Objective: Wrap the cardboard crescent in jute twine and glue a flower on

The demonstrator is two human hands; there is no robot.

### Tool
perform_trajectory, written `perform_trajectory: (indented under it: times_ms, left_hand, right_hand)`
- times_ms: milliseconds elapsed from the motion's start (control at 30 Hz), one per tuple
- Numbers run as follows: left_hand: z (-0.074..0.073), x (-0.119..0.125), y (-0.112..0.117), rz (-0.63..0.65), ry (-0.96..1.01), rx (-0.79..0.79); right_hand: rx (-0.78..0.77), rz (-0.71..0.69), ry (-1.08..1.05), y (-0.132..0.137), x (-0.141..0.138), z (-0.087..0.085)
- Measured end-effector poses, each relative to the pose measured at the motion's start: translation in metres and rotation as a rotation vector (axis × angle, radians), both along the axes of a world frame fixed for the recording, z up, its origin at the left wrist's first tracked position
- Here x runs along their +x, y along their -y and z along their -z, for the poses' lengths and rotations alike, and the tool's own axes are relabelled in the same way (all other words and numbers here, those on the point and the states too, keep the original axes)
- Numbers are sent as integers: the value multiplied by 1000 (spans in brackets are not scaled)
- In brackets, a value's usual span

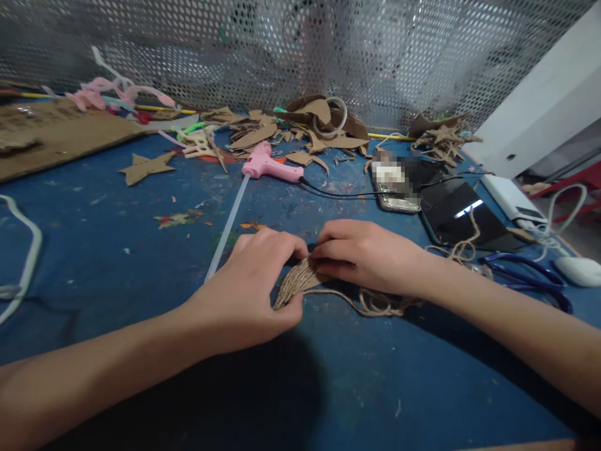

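Observation:
My left hand point(253, 291) is curled around a small piece wrapped in jute twine point(295, 284), pinching its near edge on the blue table point(117, 250). My right hand point(364, 255) presses closed fingers onto the far side of the same piece. A loose tail of twine point(375, 304) trails from it to the right, under my right wrist, and runs up toward the dark tablet point(462, 216).
A pink glue gun point(270, 166) with a long clear glue stick point(228, 228) lies beyond my hands. Cardboard scraps point(300, 128), a cardboard star point(145, 167), a phone point(394, 188), blue-handled scissors point(526, 269) and a white power bank point(511, 200) lie around. A perforated metal screen point(282, 50) closes the back.

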State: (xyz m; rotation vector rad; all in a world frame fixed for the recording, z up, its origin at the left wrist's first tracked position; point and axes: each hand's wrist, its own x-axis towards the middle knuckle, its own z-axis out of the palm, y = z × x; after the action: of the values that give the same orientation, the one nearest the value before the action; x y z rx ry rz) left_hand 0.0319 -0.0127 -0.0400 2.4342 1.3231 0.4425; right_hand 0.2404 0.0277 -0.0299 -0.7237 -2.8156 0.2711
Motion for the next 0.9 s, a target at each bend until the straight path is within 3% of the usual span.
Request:
perform_trajectory:
  times_ms: [133, 367, 567, 700, 900]
  left_hand:
    - [0, 1, -1, 16, 4, 30]
    - [-2, 4, 1, -10, -8, 36]
    - [-3, 2, 4, -6, 4, 95]
    - [-4, 1, 4, -9, 0, 100]
    - [-4, 2, 1, -52, 23, -22]
  right_hand:
    - [13, 18, -5, 1, -2, 1]
    - [-134, 118, -211, 12, 13, -10]
    - [117, 150, -24, 54, 17, 6]
    - [262, 188, -11, 64, 13, 12]
    - [212, 211, -22, 58, 11, 14]
